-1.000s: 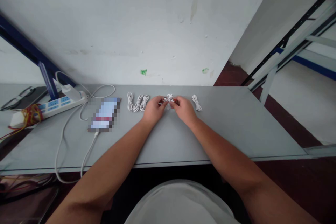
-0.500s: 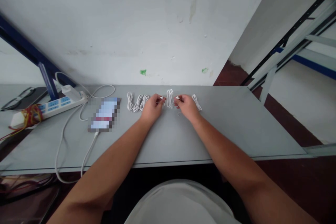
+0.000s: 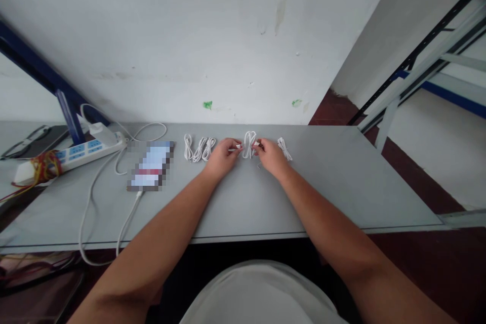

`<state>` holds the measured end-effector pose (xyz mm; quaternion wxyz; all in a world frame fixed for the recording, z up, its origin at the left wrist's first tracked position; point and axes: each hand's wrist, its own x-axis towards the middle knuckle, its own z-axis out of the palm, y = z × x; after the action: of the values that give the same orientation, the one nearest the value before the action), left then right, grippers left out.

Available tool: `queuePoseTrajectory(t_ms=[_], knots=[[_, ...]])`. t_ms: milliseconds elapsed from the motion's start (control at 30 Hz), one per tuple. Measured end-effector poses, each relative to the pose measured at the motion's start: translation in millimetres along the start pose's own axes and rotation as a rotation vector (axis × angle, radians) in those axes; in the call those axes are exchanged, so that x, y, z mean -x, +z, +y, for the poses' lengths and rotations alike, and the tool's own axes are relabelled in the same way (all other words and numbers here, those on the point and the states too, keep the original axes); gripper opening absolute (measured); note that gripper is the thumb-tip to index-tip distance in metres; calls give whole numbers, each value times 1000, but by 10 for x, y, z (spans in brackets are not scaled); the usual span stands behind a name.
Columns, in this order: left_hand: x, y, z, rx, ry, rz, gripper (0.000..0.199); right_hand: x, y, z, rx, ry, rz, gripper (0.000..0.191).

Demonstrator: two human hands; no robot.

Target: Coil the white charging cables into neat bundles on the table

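A coiled white cable (image 3: 249, 145) lies on the grey table between my hands. My left hand (image 3: 225, 156) pinches a small white cable end at the coil's left side. On the right side, my right hand (image 3: 270, 156) is closed on another small white end. Three more white cable coils (image 3: 198, 149) lie in a row left of my left hand, the nearest one close to its fingers. Just right of my right hand rests another white coil (image 3: 284, 148). A thin wire piece (image 3: 259, 165) shows below the right fingertips.
On the left are a phone (image 3: 151, 166) with a plugged-in white cable, a power strip (image 3: 78, 152) wrapped in red and yellow wires, and glasses (image 3: 28, 140). The wall (image 3: 243, 50) rises behind the table (image 3: 246, 207); metal racks stand at both sides.
The middle coil has shifted slightly right and looks wider. My left hand has moved a little right with its cable end, and my right hand has barely moved.
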<state>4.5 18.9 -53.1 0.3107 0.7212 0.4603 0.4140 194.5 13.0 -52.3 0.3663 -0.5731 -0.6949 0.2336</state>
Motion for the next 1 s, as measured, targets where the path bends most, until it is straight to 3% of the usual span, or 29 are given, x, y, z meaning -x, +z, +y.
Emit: queuePoseTrajectory(t_ms=[267, 567, 733, 1000], knots=[[9, 12, -31, 37, 66, -92, 14, 40, 60, -63, 40, -129, -14, 16], [11, -20, -32, 109, -14, -81, 19, 56, -25, -82, 135, -188, -5, 17], [19, -45, -12, 85, 51, -145, 16, 93, -49, -139, 46, -279, -99, 15], [9, -47, -6, 97, 48, -108, 14, 91, -50, -136, -43, -308, -62, 14]])
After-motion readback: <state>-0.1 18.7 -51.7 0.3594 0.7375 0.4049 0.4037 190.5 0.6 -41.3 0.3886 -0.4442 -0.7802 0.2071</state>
